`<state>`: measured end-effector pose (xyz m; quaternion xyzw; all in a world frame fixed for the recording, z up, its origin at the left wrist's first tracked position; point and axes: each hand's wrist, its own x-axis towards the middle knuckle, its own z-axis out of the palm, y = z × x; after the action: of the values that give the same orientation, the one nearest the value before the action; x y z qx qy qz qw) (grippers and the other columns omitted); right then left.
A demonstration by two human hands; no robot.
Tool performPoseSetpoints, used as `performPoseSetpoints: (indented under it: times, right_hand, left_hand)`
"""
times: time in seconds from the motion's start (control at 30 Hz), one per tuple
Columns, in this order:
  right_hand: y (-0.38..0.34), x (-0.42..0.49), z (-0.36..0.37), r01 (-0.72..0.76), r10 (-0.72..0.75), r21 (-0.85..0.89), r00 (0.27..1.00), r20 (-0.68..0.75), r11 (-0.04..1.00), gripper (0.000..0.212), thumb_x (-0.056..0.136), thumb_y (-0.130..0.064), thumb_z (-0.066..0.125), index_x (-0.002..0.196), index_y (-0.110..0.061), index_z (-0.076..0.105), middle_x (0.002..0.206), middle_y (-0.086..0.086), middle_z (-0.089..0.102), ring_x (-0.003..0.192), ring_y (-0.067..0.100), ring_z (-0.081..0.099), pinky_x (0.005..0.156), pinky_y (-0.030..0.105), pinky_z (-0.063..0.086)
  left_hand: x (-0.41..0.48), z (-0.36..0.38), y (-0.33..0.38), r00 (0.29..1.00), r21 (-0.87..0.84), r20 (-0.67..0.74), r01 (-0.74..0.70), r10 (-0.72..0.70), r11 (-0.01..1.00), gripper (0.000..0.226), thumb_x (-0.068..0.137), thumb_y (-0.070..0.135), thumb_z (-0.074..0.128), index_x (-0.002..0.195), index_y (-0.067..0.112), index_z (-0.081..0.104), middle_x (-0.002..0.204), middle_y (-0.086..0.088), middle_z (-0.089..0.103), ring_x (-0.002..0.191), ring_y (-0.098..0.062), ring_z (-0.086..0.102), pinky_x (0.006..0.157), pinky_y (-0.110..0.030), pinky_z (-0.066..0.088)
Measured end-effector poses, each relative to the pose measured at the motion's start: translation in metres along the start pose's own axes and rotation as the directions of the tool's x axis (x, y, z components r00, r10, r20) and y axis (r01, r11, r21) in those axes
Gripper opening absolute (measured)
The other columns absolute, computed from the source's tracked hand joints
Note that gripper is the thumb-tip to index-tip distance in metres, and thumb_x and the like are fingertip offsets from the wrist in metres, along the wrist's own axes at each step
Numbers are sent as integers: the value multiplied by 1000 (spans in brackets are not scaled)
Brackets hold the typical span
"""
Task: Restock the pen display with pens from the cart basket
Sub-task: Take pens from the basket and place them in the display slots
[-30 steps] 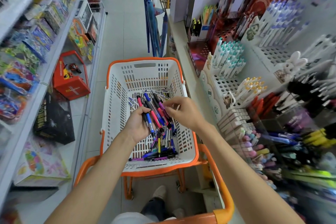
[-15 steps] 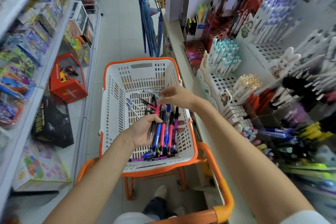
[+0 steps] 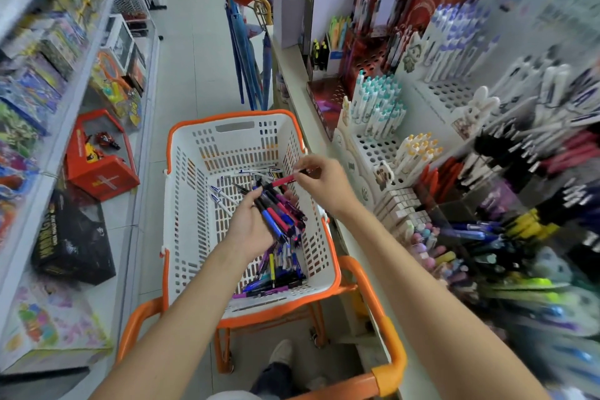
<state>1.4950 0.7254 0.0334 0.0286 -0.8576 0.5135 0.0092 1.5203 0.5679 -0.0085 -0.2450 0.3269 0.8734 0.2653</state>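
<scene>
A white cart basket [image 3: 191, 204] with an orange rim sits on an orange cart in front of me. Several loose pens [image 3: 276, 282] lie at its near end. My left hand [image 3: 250, 230] is over the basket, shut on a bundle of pens [image 3: 279, 211] in blue, red and purple. My right hand [image 3: 324, 182] is just above and to the right, pinching one red pen [image 3: 282, 182] that still touches the bundle. The pen display [image 3: 422, 146] fills the shelf on the right with upright pens in perforated white racks.
Toy boxes line the left shelves, with a red box [image 3: 100, 169] and a black box [image 3: 71, 240] low down. Umbrellas [image 3: 250, 52] hang past the basket. The cart's orange handle [image 3: 386, 364] is near my body. The tiled aisle runs ahead.
My left hand turned the bundle so the pens point down to the right. My right hand moved right and drew a red pen sideways from the bundle. The view shifted slightly.
</scene>
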Motion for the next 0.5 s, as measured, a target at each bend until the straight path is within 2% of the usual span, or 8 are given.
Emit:
performPoseSetpoints:
  times: [0.07,0.1,0.17,0.27,0.33,0.4,0.5]
  right_hand:
    - [6,-13,4,62,-44,-197,995,93,978,7,90,-11,66,91,-13,73,82,-11,65,69,-1,59,64,19,45]
    - [9,-18,5,76,-49,-247,992,116,966,9,90,-13,66,92,-14,76,82,-13,65,70,-1,57,65,22,44]
    - [10,-30,2,63,-46,-226,996,80,972,11,90,-19,66,90,-15,76,84,-9,67,71,3,55,65,27,45]
    - [11,-45,-2,-21,28,34,979,-204,999,9,97,-26,59,96,-25,67,91,-11,66,85,4,60,74,21,49]
    - [10,-52,-2,-71,180,278,902,-391,958,17,102,-29,49,108,-21,63,101,-6,64,95,4,59,77,16,44]
    - [5,-54,1,-94,387,526,786,-482,846,26,105,-31,42,117,-13,57,107,-1,60,98,8,56,75,16,39]
    - [-8,-53,-7,14,621,788,607,-495,615,30,104,-31,42,116,-6,54,95,0,57,82,5,58,64,17,43]
  left_hand:
    - [3,11,-2,998,-39,-57,-18,16,999,28,102,31,48,105,6,61,85,-11,69,77,-23,68,71,-38,53]
    - [4,15,-3,997,-49,-76,-22,18,999,25,102,28,50,107,6,62,86,-12,69,81,-23,68,71,-38,53]
    - [7,22,-6,995,-56,-100,-23,18,998,21,102,22,52,110,6,62,95,-12,67,91,-24,66,71,-40,55]
    - [8,37,-9,996,-61,-66,-55,51,997,17,103,17,50,101,6,62,93,-10,66,93,-22,64,82,-40,53]
    - [4,55,-14,997,-50,-28,-73,71,996,18,102,16,50,95,6,63,87,-8,68,87,-21,64,87,-39,51]
    - [-2,76,-25,997,-26,24,-67,67,997,16,101,15,52,96,6,64,88,-8,69,86,-20,67,83,-38,53]
    - [-8,102,-52,992,107,93,-91,81,990,12,97,13,58,93,11,69,87,-5,75,83,-20,73,76,-38,53]
